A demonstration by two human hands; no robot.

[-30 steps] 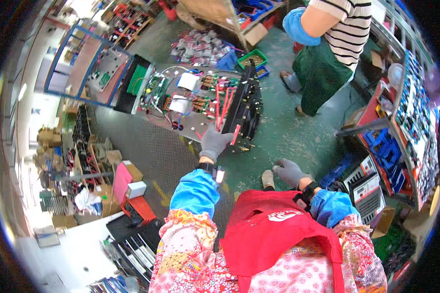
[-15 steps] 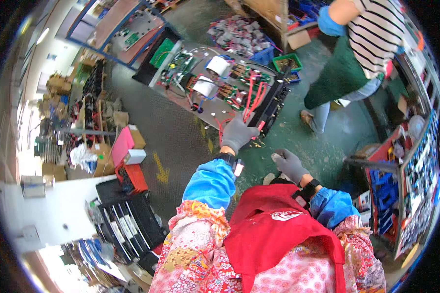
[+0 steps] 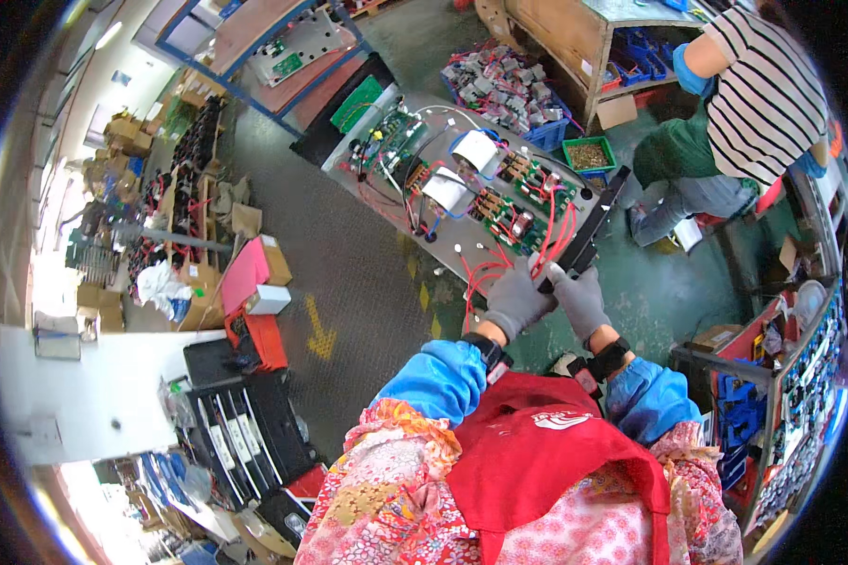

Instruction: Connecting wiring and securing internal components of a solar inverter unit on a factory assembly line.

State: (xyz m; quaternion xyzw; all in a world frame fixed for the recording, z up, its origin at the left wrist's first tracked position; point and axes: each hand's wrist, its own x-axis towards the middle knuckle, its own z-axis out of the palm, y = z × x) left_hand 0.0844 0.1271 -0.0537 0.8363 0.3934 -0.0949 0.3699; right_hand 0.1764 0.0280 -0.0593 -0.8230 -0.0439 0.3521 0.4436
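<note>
Red wires [image 3: 556, 247] bend down to the near corner of the chassis, where both gloved hands meet. The left hand [image 3: 516, 299] is partly curled at the wire ends; the right hand [image 3: 582, 299], thumb raised, is half closed beside the black end panel [image 3: 589, 229]. Whether either grips anything, I cannot tell. The step in hand looks like handling these wires; next calls, I judge, for a sure pinch, clear of the panel. Beyond lies the grey chassis [image 3: 454, 234], then a blue crate [image 3: 548, 137].
</note>
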